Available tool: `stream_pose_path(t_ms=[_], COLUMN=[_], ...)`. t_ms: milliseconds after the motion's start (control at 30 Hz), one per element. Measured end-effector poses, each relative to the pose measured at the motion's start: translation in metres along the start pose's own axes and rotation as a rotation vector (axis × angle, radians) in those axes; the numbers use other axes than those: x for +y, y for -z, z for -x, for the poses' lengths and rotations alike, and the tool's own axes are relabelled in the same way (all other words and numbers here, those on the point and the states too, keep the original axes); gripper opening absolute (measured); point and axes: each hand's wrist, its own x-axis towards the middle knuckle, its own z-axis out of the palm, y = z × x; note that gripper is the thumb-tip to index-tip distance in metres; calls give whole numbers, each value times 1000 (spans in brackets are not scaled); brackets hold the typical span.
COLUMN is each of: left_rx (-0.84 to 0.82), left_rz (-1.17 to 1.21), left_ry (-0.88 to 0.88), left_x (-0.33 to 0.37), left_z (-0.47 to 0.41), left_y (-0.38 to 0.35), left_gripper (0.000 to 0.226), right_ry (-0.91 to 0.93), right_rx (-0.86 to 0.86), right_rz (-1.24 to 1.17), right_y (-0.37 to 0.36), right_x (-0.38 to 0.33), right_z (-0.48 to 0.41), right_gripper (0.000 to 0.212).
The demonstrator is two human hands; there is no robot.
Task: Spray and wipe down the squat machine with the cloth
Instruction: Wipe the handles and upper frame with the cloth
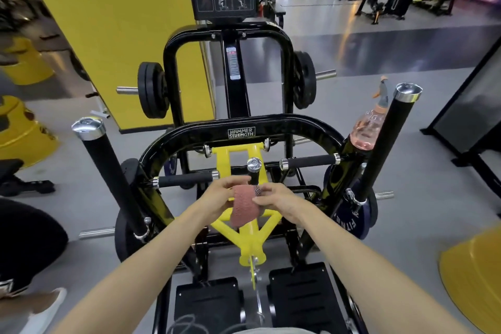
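The short central handle (pixel 254 171) of the squat machine (pixel 189 134), black with a chrome cap, serves as the reference point. Just below the cap, the pink cloth (pixel 244 209) lies against the handle's shaft and hangs down over the yellow frame (pixel 244 236) beneath it. The left hand (pixel 223 194) grips the cloth's upper edge from the handle's left, fingers curled round the fabric. The right hand (pixel 282 203) pinches the other edge from the handle's right, thumb and fingertips closed on it. Up and to the right of the handle, well apart from it, the spray bottle (pixel 367 127) stands on the machine's black frame beside a tall upright post (pixel 387 144). Its pink body is translucent, but how much liquid it holds cannot be told.
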Motion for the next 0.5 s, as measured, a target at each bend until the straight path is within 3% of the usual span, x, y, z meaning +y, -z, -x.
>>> stream_pose_path(t_ms=[100,167,300,433,500], left_rx=[46,66,11,422,622], left_rz=[189,221,-140,-428,-625], left_ry=[35,70,-48,-298,-390], left_x=[3,5,8,32,48], left_z=[-5,-6,-7,-20,-33], left_y=[4,-2,-19,-22,-14], left_gripper=[43,28,19,6,10], right_ry=[36,57,124,124,75], right_rx=[115,192,329,626,649], right_rz=[61,19,-115,-11,22], right_y=[-4,-6,-8,-2,3], right_x=[-15,-21,-27,-26,-26], right_z=[-3,-6,-10,-14,-13], right_gripper=[22,21,11,15,16])
